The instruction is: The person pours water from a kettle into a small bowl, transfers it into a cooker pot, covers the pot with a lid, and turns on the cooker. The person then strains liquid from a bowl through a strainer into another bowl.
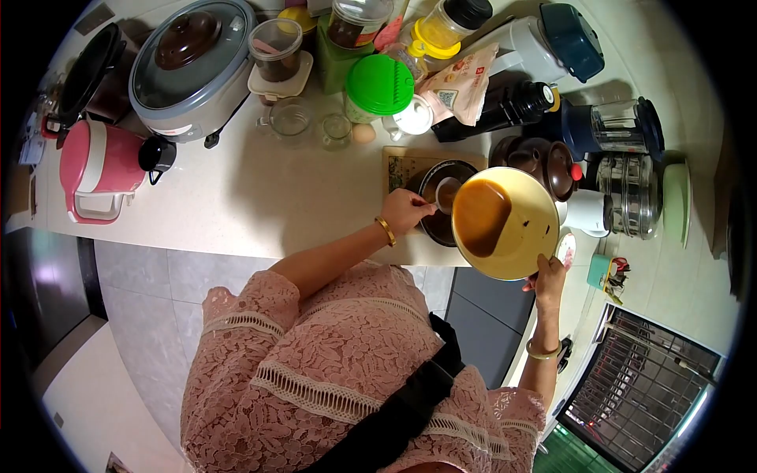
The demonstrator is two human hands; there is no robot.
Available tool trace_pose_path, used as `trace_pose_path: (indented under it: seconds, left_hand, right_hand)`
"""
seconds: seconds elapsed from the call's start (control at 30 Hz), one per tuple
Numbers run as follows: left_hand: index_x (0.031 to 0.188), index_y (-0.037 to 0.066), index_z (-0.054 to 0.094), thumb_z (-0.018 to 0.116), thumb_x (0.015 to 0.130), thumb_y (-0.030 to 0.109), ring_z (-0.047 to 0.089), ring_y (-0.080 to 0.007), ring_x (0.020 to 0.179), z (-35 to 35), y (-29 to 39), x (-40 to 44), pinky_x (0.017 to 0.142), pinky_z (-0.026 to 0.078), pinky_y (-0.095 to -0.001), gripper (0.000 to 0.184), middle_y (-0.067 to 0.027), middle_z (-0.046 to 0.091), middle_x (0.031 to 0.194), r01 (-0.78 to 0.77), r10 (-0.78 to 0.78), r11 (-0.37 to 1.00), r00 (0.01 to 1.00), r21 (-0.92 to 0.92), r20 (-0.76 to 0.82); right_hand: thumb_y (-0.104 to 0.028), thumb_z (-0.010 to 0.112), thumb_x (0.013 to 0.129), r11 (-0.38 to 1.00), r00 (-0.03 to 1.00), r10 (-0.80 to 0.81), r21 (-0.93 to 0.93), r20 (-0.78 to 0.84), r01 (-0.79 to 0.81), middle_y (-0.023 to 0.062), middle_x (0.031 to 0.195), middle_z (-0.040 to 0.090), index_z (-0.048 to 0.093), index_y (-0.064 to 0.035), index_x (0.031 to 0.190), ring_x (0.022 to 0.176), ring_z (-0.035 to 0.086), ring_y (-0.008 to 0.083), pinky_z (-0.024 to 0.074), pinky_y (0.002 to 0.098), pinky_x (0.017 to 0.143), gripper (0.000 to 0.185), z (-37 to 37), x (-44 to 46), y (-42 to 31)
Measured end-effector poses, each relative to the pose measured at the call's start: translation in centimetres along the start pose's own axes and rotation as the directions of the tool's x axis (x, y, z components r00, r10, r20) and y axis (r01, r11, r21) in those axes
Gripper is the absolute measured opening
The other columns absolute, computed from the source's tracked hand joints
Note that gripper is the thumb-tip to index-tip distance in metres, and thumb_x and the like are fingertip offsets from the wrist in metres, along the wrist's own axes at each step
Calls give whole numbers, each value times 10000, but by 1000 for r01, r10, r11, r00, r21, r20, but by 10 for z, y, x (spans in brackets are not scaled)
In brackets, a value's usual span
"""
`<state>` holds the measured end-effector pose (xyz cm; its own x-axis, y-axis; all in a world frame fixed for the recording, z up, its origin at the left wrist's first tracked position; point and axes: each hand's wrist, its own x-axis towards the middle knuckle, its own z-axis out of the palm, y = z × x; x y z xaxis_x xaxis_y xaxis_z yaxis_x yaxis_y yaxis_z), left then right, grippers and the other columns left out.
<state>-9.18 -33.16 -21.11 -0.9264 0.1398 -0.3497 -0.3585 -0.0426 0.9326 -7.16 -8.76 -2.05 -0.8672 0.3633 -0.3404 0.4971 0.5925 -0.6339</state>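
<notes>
A cream-coloured pan (530, 197) holding brown liquid (481, 217) is tilted to the left, so the liquid gathers on that side. My right hand (547, 281) is closed at its near edge; whether it grips a handle or the rim is hidden. Pinched in my left hand (408, 211) is a small round strainer (448, 195), set over a dark pot (430, 227). The pan's left edge overlaps the strainer and part of the dark pot. Under the pot lies a patterned square board (397, 165).
Behind the pot stand a green-lidded container (380, 83), a glass mug (289, 121), a small jar (336, 130) and an egg (363, 133). A brown teapot (540, 162) and white mug (585, 211) are at right. A pink jug (96, 168) and electric cooker (189, 71) stand left.
</notes>
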Motion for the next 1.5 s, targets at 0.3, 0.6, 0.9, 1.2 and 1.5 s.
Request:
trace_pose_path:
  seconds: [0.3,0.6,0.9,1.2,1.5]
  left_hand:
    - [792,7,649,652,698,211,573,-142,603,-3,4,-2,590,445,-252,225,-102,636,712,-10,9,999,1000,36,5]
    - [767,17,655,661,688,237,564,-157,578,-3,6,-3,569,440,-266,234,-112,628,687,-28,29,999,999,41,-23]
    - [758,22,656,662,683,248,561,-171,561,-5,10,-5,561,440,-273,238,-115,624,672,-33,36,998,998,58,-45]
    - [760,22,652,656,680,260,567,-177,564,-3,6,-4,561,441,-271,252,-116,621,671,-59,62,996,997,66,-44]
    - [770,20,653,655,687,245,558,-156,562,-4,6,-4,563,438,-260,239,-109,625,675,-43,45,998,998,54,-34]
  right_hand:
    - [-159,410,822,1000,1000,6,-16,-14,-6,90,473,472,469,80,673,315,412,123,364,236,286,288,0,3,2]
    - [-172,411,819,1000,1000,4,1,-13,-4,96,477,477,470,83,681,313,417,129,368,238,286,295,0,7,4]
    - [-178,411,818,1000,1000,6,9,-8,-6,91,473,474,466,77,670,315,419,128,367,237,286,300,3,7,4]
    - [-172,407,821,1000,1000,-9,0,-20,9,89,471,472,469,78,672,316,419,127,365,236,286,298,3,6,4]
    - [-173,405,829,1000,1000,5,-13,-16,-5,88,476,473,473,81,690,321,429,125,376,236,288,297,3,7,2]
